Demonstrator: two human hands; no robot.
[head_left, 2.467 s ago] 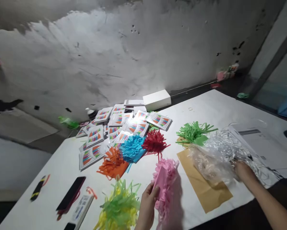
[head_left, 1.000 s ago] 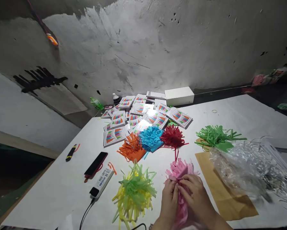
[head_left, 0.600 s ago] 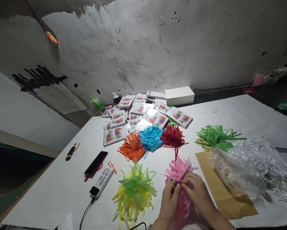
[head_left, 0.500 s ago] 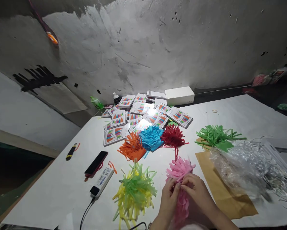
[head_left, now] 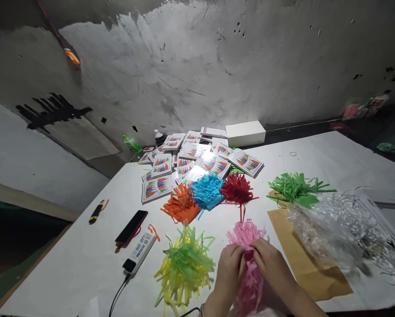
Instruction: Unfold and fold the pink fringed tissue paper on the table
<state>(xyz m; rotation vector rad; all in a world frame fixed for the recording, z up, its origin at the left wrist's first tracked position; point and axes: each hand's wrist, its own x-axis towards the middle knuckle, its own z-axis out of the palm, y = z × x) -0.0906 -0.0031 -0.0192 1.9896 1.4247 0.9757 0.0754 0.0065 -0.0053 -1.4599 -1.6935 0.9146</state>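
Note:
A pink tissue-paper tassel bundle [head_left: 245, 233] lies at the near edge of the table, with fringe fanning out above and below its pinched middle. My left hand [head_left: 229, 266] grips that middle from the left, fingers bent and closed. From the other side, my right hand [head_left: 270, 264] pinches the same spot, its fingertips close to those of the left. Darker red-pink paper shows between the fingertips. Left of my hands lies a yellow and light-green fringed tassel bundle [head_left: 186, 264].
Orange [head_left: 182, 204], blue [head_left: 207, 191] and red [head_left: 237, 189] tassel bundles lie beyond, before several printed packs [head_left: 161, 165] and a white box [head_left: 245, 133]. Green fringe [head_left: 298, 187], brown paper [head_left: 303, 259] and clear plastic [head_left: 326, 233] lie right; a phone [head_left: 131, 228] and power bank [head_left: 141, 251] left.
My fingers have shifted around the pink bundle's middle, and darker red-pink paper now shows between them. The whole view has moved slightly; the other things on the table stay put.

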